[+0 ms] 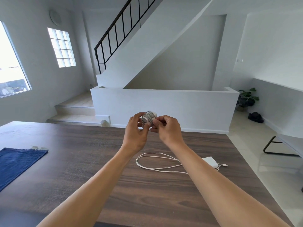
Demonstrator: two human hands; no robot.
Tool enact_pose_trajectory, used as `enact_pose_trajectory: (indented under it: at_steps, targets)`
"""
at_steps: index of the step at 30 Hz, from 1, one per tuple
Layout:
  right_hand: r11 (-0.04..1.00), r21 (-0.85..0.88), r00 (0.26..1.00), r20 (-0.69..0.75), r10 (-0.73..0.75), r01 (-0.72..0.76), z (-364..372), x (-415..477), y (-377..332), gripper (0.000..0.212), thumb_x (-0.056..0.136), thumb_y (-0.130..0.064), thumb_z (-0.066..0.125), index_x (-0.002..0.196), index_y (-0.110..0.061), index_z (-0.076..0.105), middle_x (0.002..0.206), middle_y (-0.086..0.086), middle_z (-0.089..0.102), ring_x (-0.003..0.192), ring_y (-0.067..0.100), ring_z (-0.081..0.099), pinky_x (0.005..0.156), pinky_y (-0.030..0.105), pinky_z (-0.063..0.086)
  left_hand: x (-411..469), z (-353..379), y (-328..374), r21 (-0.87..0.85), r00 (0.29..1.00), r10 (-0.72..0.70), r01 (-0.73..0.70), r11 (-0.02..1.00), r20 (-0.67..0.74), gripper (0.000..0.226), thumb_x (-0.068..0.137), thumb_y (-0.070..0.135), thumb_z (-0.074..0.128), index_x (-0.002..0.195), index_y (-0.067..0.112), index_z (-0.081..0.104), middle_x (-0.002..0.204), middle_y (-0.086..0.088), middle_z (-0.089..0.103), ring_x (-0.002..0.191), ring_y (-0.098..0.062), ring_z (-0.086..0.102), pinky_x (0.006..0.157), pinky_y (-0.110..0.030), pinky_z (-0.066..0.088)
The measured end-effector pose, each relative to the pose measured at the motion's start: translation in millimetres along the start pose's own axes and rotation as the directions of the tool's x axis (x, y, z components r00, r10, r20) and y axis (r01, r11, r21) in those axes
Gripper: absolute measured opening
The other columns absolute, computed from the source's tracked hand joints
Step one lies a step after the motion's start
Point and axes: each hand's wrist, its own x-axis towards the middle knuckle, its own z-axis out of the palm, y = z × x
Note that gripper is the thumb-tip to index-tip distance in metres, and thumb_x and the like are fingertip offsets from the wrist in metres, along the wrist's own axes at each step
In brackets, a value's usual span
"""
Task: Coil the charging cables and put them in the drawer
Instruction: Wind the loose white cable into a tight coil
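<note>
Both hands are raised above the far half of the bench (98, 161), meeting around a small white charger (146, 119) with its cable wound tightly round it. The left hand (136, 131) is closed on the charger body, fingers curled behind and thumb in front, which holds the bundle steady; the right hand (168, 130) is pinched shut on what looks like the last stretch of cable beside the charger, probably tucking the end so the coil does not spring loose. Holding it up near eye level likely helps in seeing the fine end. Nearer the person than the charger, and a little to its right, a second cable (157, 163) lies in loose loops on the bench, not yet coiled, its ends running to a flat white adapter (210, 161) near the bench's right edge. No drawer is in view, so where the coils go cannot be told. The bench is dark wood grain; a blue cloth (18, 163) lies well to the left of the charger, with small pale objects at its far edge, too small to name. Beyond the charger stand a low white wall (164, 108), steps and a stair with a black railing (118, 30); windows lie to the left, and a plant (247, 99) and a dark bag (255, 117) to the right.
</note>
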Motion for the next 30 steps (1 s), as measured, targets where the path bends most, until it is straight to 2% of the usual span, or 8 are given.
enact_pose_trajectory:
  at_steps: [6,8,10,13,17,22,25,30]
  targets:
    - [0.991,-0.114,0.991,0.111,0.078,-0.065,-2.8,-1.6,12.6,0.012,0.094,-0.015,0.060,0.082,-0.015,0.060,0.070,-0.001,0.068,0.059,0.012,0.070,0.072,0.032,0.059,-11.3,2.0,-17.5,0.013,0.993,-0.106,0.106,0.994,0.047,0.037,0.093,0.018,0.064,0.128,0.017,0.054,0.116,-0.004,0.063,0.106,-0.014,0.060,0.077,-0.012,0.048]
    - [0.991,-0.114,0.989,0.128,0.079,-0.065,-3.3,-5.6,21.9,0.012,0.093,-0.014,0.062,0.081,-0.015,0.061,0.072,-0.001,0.068,0.061,0.016,0.071,0.073,0.035,0.060,-19.5,4.8,-24.5,0.009,0.982,-0.176,0.176,0.984,0.064,0.036,0.092,0.019,0.065,0.127,0.016,0.055,0.111,-0.004,0.065,0.104,-0.016,0.062,0.080,-0.016,0.049]
    - [0.991,-0.121,0.992,0.107,0.063,-0.050,-1.3,-11.6,31.4,0.009,0.094,-0.015,0.060,0.085,-0.012,0.061,0.072,-0.001,0.068,0.059,0.013,0.071,0.069,0.032,0.060,-25.5,7.9,-28.0,0.005,0.971,-0.232,0.232,0.973,0.060,0.036,0.092,0.020,0.065,0.126,0.015,0.055,0.109,-0.004,0.065,0.099,-0.017,0.064,0.085,-0.025,0.050]
    - [0.993,-0.103,0.998,0.034,0.058,-0.055,1.9,-17.4,40.4,0.009,0.095,-0.017,0.057,0.088,-0.011,0.058,0.071,0.003,0.069,0.056,0.011,0.070,0.060,0.022,0.057,-25.3,9.9,-27.4,0.031,0.966,-0.253,0.251,0.967,0.063,0.038,0.092,0.020,0.065,0.128,0.013,0.054,0.108,-0.002,0.064,0.098,-0.016,0.064,0.086,-0.026,0.048]
    - [0.993,-0.107,0.999,0.010,0.047,-0.046,1.1,-18.3,43.3,0.010,0.096,-0.018,0.056,0.089,-0.012,0.055,0.073,0.009,0.069,0.059,0.015,0.068,0.057,0.021,0.055,-25.9,6.8,-25.9,0.030,0.957,-0.274,0.273,0.962,0.091,0.038,0.092,0.020,0.064,0.129,0.013,0.054,0.106,-0.003,0.065,0.097,-0.020,0.065,0.093,-0.036,0.052]
    - [0.990,-0.139,0.999,0.025,0.028,-0.024,3.7,-19.6,46.4,0.009,0.096,-0.020,0.055,0.091,-0.013,0.056,0.075,0.004,0.065,0.070,0.027,0.067,0.074,0.047,0.057,-28.8,-0.2,-24.9,-0.048,0.948,-0.306,0.310,0.949,0.084,0.033,0.092,0.016,0.064,0.123,0.014,0.055,0.095,0.002,0.060,0.094,-0.024,0.065,0.094,-0.047,0.053]
    - [0.993,-0.103,0.998,-0.007,0.063,-0.064,5.7,-19.5,44.9,0.010,0.096,-0.020,0.056,0.087,-0.016,0.055,0.072,0.004,0.068,0.069,0.022,0.071,0.077,0.045,0.057,-29.6,-3.8,-26.2,-0.023,0.950,-0.290,0.294,0.956,0.114,0.036,0.091,0.017,0.066,0.125,0.014,0.055,0.103,-0.006,0.064,0.096,-0.025,0.067,0.094,-0.047,0.053]
    - [0.999,-0.026,0.997,-0.072,0.025,-0.027,11.0,-19.5,37.8,0.006,0.091,-0.012,0.064,0.086,-0.013,0.060,0.074,-0.001,0.065,0.057,0.009,0.066,0.070,0.042,0.060,-30.4,-7.4,-24.9,-0.007,0.952,-0.287,0.289,0.957,0.104,0.037,0.091,0.019,0.065,0.127,0.014,0.055,0.109,-0.010,0.066,0.096,-0.024,0.067,0.090,-0.037,0.054]
